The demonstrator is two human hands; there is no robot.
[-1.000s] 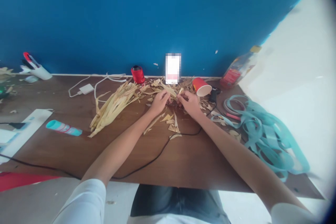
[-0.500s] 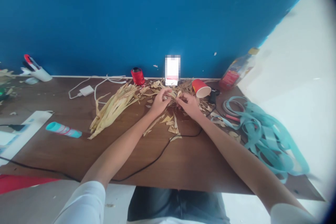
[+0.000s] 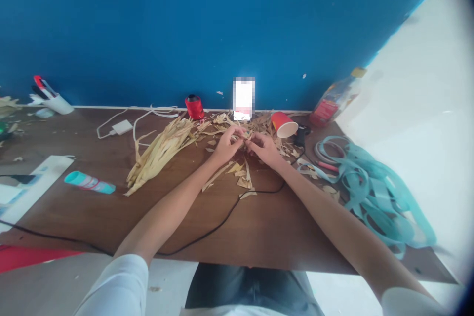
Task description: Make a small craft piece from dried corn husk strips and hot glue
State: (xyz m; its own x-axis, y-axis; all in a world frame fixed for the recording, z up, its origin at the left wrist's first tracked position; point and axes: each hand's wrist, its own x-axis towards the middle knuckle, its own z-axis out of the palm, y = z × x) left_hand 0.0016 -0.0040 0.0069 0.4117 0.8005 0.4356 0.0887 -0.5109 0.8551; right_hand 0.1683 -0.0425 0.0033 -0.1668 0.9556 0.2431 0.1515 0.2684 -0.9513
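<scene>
Brittleness is shaping up as the main hazard at the work point: the dried leaf strips (image 3: 249,135) pinched between both hands are looking thin and papery, so a hard pull or twist could, in this observer's judgement, split or snap them. Loose scraps of leaf (image 3: 240,177) are lying on the counter (image 3: 296,232) just below the hands, and a quick sideways sweep of a wrist could scatter them. A black cable (image 3: 259,191) is running across the counter among those scraps and passing close under the right wrist, so a snag there could drag it through the litter. A red paper cup (image 3: 284,125) is lying on its side just beyond the right hand, and a stray knuckle could send it rolling into the strips. A larger bundle of strips (image 3: 159,158) is resting to the left of the hands, with its ends fanning outward; an elbow drifting left could disturb it.

Pose: the left hand (image 3: 226,147) and the right hand (image 3: 264,150) are meeting near the middle of the counter, both held just above the scattered leaf. The forearms are reaching forward and inward from white sleeves (image 3: 114,286), forming a narrow V. The fingers (image 3: 237,133) of both hands are curled and closed, gripping the strips at their tips, with the two hands almost touching. The exact piece being held is too small to make out.
</scene>
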